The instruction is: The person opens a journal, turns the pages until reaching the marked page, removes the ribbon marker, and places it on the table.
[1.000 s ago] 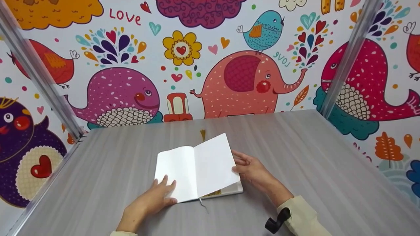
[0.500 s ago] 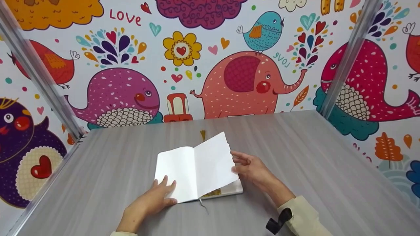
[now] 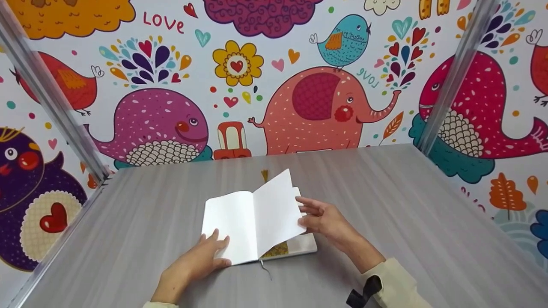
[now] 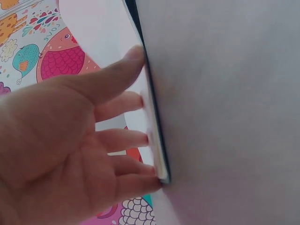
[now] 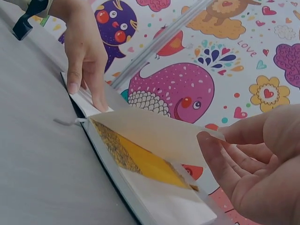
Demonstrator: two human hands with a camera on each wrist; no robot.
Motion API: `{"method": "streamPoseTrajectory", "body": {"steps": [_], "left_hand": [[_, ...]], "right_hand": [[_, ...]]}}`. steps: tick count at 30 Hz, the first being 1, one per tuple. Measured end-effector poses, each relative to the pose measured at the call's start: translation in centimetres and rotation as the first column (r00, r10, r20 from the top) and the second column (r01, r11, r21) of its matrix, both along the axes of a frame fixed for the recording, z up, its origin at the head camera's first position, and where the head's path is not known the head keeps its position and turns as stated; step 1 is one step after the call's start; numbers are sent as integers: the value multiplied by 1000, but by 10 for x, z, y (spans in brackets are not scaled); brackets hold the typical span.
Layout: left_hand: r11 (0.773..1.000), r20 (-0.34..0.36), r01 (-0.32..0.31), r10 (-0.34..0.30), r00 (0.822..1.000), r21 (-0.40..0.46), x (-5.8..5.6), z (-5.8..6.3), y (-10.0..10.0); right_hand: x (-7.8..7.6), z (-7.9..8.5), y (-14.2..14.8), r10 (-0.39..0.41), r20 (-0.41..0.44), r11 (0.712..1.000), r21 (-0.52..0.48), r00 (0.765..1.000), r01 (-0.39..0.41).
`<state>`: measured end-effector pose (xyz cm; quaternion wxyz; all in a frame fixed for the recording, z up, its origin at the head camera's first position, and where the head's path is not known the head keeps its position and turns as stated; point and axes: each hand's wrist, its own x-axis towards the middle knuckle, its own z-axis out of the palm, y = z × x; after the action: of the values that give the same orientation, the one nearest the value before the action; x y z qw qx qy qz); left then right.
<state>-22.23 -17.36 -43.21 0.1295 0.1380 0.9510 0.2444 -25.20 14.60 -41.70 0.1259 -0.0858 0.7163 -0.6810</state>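
A notebook with blank white pages (image 3: 230,214) lies spread on the table. My left hand (image 3: 198,262) rests on its left page, fingers spread and straight near the lower outer corner. On the other side, my right hand (image 3: 329,222) pinches the outer edge of a raised page (image 3: 277,214) between thumb and fingers. Beneath that page, a yellow bookmark (image 5: 154,161) with a dark pattern lies across the lower pages, best seen in the right wrist view. A gold tassel (image 3: 264,175) pokes out past the notebook's top edge. A thin grey ribbon (image 3: 266,269) hangs from the bottom of the spine.
The grey wood-grain table (image 3: 141,214) extends around the notebook. Behind it stands a wall (image 3: 239,25) printed with cartoon animals, with metal posts (image 3: 449,81) at the corners. A black strap (image 3: 364,291) hangs at the right sleeve.
My right hand has drawn the raised page slightly to the left and higher, so more of the yellow bookmark and lower pages shows. The left hand has stayed in place.
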Motion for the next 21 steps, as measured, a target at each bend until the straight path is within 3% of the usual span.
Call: {"method": "streamPoseTrajectory", "body": {"steps": [9,21], "left_hand": [[999,-18,21,-20,1000,27,1,2,-2],[1000,26,21,-21,999,15,0,3,-5]], "right_hand": [[5,10,-10,15,-45,1000,18,999,-14],[9,21,-26,20,-95,996,92,995,-11]]}}
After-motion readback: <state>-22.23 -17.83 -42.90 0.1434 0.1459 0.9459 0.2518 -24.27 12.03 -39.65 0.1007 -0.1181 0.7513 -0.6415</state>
